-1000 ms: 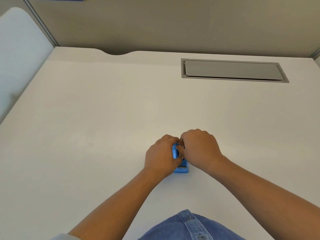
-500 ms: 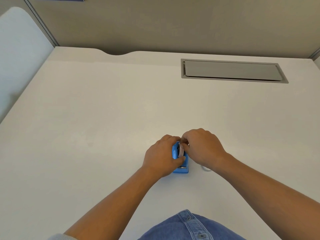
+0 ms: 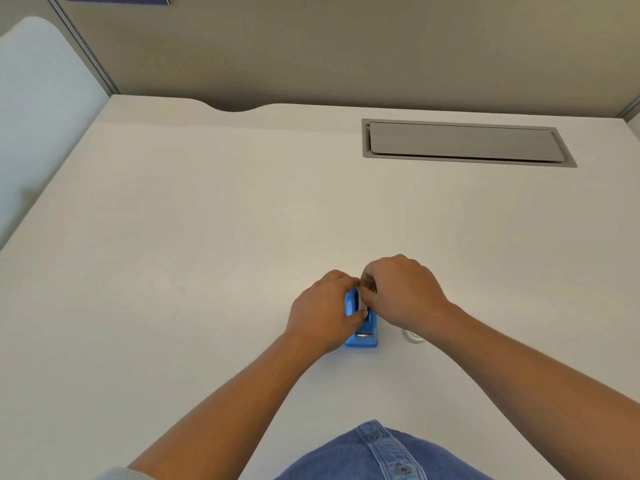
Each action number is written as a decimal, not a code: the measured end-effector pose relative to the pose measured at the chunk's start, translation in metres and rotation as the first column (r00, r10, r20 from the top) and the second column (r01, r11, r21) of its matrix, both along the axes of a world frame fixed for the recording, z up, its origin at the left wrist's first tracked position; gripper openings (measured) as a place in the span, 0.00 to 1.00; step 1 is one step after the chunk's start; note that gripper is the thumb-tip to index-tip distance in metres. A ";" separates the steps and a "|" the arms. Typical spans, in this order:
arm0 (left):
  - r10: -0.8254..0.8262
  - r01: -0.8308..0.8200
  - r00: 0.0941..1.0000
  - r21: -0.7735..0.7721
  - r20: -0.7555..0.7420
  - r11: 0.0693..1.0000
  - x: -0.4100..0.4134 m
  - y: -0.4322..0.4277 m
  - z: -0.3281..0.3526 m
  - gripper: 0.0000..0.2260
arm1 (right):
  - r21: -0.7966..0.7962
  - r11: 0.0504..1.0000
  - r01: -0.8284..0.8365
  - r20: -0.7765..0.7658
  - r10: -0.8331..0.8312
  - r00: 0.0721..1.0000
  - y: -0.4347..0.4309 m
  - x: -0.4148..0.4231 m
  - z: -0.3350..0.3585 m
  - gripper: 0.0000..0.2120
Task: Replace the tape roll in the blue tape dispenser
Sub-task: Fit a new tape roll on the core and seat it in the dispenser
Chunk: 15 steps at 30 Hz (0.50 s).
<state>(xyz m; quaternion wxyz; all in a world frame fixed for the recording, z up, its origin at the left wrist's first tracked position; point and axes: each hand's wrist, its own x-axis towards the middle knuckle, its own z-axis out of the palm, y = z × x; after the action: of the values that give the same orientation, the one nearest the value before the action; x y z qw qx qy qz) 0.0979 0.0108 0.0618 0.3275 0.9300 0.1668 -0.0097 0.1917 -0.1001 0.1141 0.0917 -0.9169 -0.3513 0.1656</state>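
Blue tape dispenser point(image 3: 364, 332) on the white bench point(image 3: 207, 237), near the front edge, cutter end toward the camera. Left hand point(image 3: 320, 315) clamped around its left side. Right hand point(image 3: 401, 294) curled over the top, fingertips pinched on something pale; tape roll itself hidden. Small whitish ring point(image 3: 412, 336) just beside the right wrist.

Both the left hand point(image 3: 320, 315) and the right hand point(image 3: 403, 294) cover most of the blue tape dispenser point(image 3: 363, 337), so the tape roll is hidden, and a small white thing point(image 3: 414, 336) peeks out behind the right wrist.
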 end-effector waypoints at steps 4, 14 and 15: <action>0.007 -0.007 1.000 -0.007 0.004 1.000 -0.001 0.000 0.001 0.17 | 0.011 1.000 -0.001 -0.051 0.001 0.999 0.000 0.000 -0.001 0.04; -0.260 0.249 0.950 -0.083 -0.174 0.965 -0.009 0.019 0.001 0.47 | 0.049 0.999 0.009 -0.006 -0.008 1.000 -0.003 0.002 -0.008 0.07; -0.258 0.252 0.952 -0.059 -0.165 0.966 -0.009 0.019 0.000 0.47 | 0.047 0.999 0.003 0.002 -0.003 1.000 -0.003 0.002 -0.008 0.07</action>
<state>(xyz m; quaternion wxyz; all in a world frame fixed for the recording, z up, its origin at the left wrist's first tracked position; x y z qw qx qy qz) 0.0887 0.0303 0.0621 0.3250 0.9332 0.0725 -0.1348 0.1934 -0.1030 0.1062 0.1129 -0.9153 -0.3538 0.1562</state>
